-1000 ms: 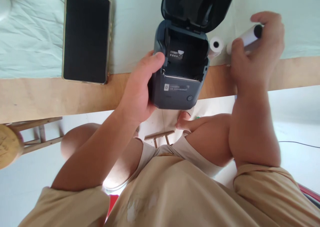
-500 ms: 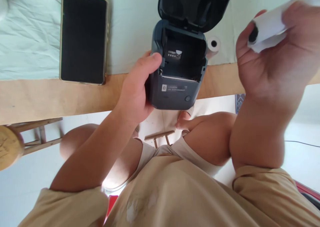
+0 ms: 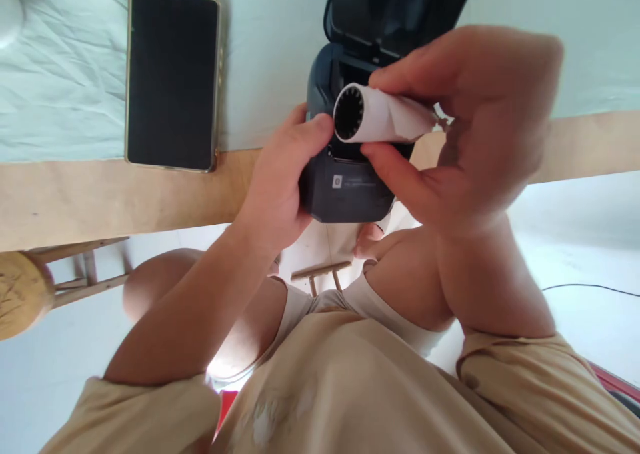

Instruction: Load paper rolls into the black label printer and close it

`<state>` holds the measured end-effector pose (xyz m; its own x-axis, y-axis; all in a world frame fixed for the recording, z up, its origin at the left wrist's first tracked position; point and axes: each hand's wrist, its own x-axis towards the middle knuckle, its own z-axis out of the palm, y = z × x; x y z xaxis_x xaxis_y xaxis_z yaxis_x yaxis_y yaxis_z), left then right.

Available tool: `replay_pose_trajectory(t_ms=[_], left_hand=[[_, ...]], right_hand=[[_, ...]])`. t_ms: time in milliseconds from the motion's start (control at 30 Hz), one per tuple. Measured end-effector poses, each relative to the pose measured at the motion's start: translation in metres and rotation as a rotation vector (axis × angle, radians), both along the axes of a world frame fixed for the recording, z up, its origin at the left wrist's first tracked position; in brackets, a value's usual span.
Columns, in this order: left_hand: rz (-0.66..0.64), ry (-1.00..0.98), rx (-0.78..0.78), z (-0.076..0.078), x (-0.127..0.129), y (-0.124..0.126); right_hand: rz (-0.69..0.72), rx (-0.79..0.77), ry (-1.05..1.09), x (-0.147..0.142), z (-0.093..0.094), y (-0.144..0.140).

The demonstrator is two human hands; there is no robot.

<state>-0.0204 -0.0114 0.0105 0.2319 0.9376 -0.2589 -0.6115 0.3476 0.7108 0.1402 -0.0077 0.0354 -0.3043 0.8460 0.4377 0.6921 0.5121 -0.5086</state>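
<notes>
Nearest the camera, a beige shirt (image 3: 350, 394) and bare knees fill the bottom of the view, and a wooden stool (image 3: 20, 294) stands at the left on the floor. Above them, the left hand (image 3: 280, 181) wraps its grip around the left side of the dark printer (image 3: 345, 191) at the counter (image 3: 100, 194) edge, thumb on its upper rim, just as it did half a second ago. The right hand (image 3: 465, 127), which was then raised off to the right, has swung in over the printer: its grip pinches the white paper roll (image 3: 375, 115) between thumb below and fingers above, the roll's dark core end facing left, directly over the open compartment. The printer's lid (image 3: 395, 7) stands tipped back. A black tablet (image 3: 173, 74) lies on the pale green cloth (image 3: 270, 47) to the left, unmoved. The spare roll seen earlier is now hidden behind the right hand.
</notes>
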Motion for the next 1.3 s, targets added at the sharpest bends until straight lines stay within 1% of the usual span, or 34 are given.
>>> replay_pose_trajectory(t_ms=[67,167,233,300,467,533,600,767,800,900,967,1067,1133,1200,1300], left_hand=[[0.007,-0.012,0.006,-0.002,0.002,0.000],[0.007,-0.022,0.016,-0.004,0.002,-0.001],[-0.021,-0.032,0.023,-0.005,0.002,-0.002],[-0.044,-0.040,0.028,-0.005,0.000,-0.003],[-0.042,-0.017,0.052,-0.006,0.000,-0.004],[-0.039,0.000,0.058,-0.007,0.001,-0.004],[-0.041,0.009,0.053,-0.007,0.002,-0.004],[-0.065,0.022,0.050,-0.006,0.000,-0.003],[-0.064,0.014,0.055,-0.006,-0.001,-0.003],[-0.063,-0.011,0.027,-0.005,-0.002,-0.003],[-0.057,-0.009,0.010,-0.005,-0.001,-0.003],[-0.066,0.006,0.047,-0.005,-0.001,-0.003],[-0.082,0.011,0.076,-0.005,-0.001,-0.003],[-0.070,0.006,0.070,-0.006,-0.001,-0.003],[-0.031,-0.002,0.016,-0.006,0.000,-0.001]], right_hand=[[0.034,0.081,-0.004,-0.002,0.005,0.000],[0.091,0.117,0.052,-0.001,0.009,0.001],[0.075,0.148,0.086,0.000,0.008,0.002],[0.049,0.177,0.051,0.001,0.007,0.003],[0.114,0.059,-0.075,0.007,0.009,0.002],[0.127,0.057,-0.094,0.009,0.010,0.001],[0.114,0.063,-0.105,0.010,0.010,0.001],[0.007,0.159,-0.148,0.007,0.007,0.001],[0.013,0.153,-0.147,0.007,0.006,0.002],[0.063,0.058,-0.102,0.007,0.007,0.004],[0.074,0.045,-0.058,0.007,0.008,0.005],[0.020,0.067,-0.084,0.005,0.009,0.004],[-0.024,0.033,-0.156,0.003,0.010,0.004],[-0.042,0.008,-0.194,0.002,0.012,0.002],[-0.020,0.057,-0.116,0.001,0.012,0.000]])
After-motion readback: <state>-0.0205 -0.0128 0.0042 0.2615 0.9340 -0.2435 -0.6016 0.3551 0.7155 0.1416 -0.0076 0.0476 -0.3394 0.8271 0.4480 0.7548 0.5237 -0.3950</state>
